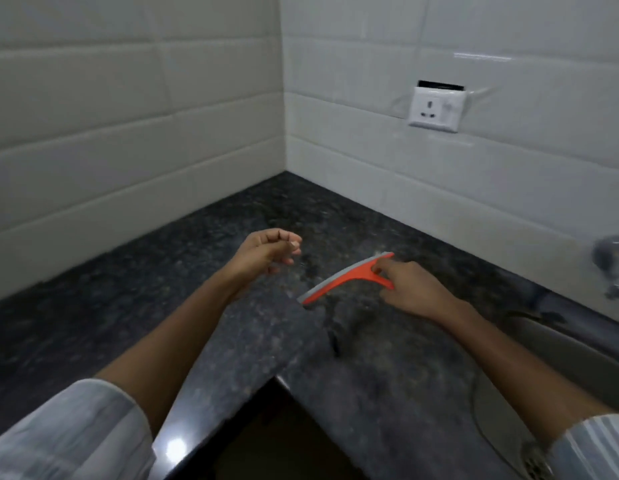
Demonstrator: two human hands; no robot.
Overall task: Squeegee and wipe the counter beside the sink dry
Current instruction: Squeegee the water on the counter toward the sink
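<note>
Both hands are over the dark worktop (232, 216) at mid-frame. Left hand (266, 252), left of centre, is loosely curled with fingertips drawn toward the thumb and holds nothing. Right hand (415, 289), right of centre, grips the handle of the squeegee (349, 277), index finger laid forward toward the blade.

Squeegee: orange plastic T-shaped body with a grey rubber strip along its long edge; it lies at a slant across the centre of the frame, its lower-left end low over the stone. Whether the blade touches the surface cannot be told. No brand or writing can be read on it or anywhere else.

Worktop: speckled dark granite, polished, L-shaped, running into the corner at upper centre. Its inner front edge forms a notch at lower centre, with a bright glare spot on the rim. Open stone lies around both hands, toward the corner and along the left arm.

Walls (128, 116): glossy white rectangular tiles on both sides. A white socket plate (436, 107) sits at upper right. A blurred metal tap (613, 265) stands at the right edge, and the steel sink (561, 355) with its drain lies at lower right. Pale striped sleeves (69, 434) show at the lower corners.
</note>
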